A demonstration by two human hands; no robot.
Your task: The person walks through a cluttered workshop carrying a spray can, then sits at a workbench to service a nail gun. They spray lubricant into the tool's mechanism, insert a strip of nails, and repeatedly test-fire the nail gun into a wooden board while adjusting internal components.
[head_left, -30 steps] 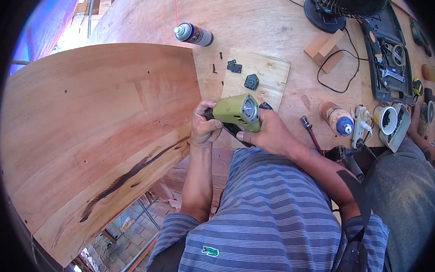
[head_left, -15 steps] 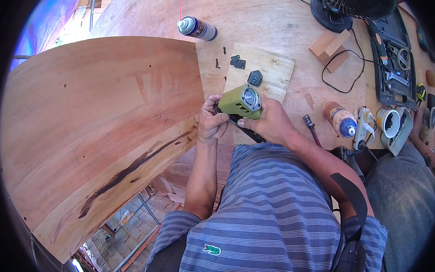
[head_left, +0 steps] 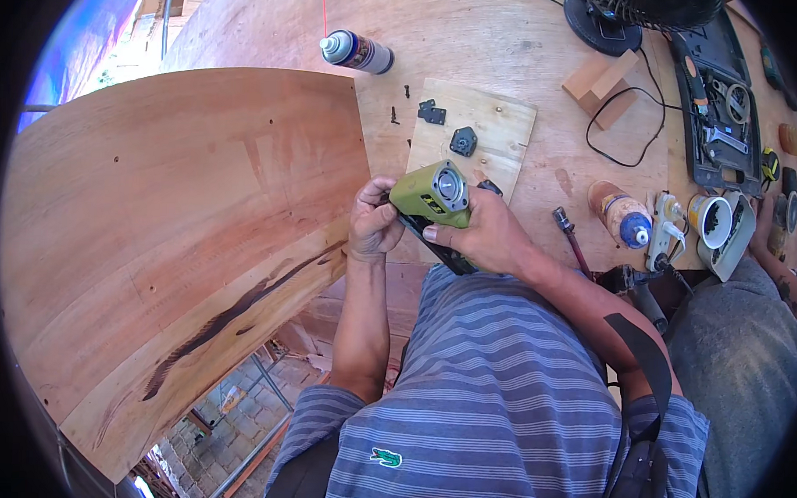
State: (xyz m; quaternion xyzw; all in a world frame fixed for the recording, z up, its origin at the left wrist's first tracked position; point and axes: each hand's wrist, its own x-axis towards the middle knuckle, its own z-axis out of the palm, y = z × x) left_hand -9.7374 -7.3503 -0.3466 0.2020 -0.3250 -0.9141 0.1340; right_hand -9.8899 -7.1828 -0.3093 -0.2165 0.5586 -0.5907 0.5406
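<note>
A green nail gun with a black lower part is held above the table's front edge. Its end cover is off, so a round metal piece shows inside the open end. My left hand is closed on its left side, thumb and fingers pinching near the black part. Wrapped round the right side is my right hand, with the thumb lying along the near face. Just beyond, a dark five-sided cap and a small black bracket rest on a plywood piece. Several dark screws lie left of it.
A large curved wooden panel stands close on the left. Behind is a spray can with a red straw. To the right are a ratchet, a bottle, a power strip, a toolbox and another person's leg.
Both hands have shifted slightly left and nearer with the nail gun. It is tilted a little more, so its black lower part shows more.
</note>
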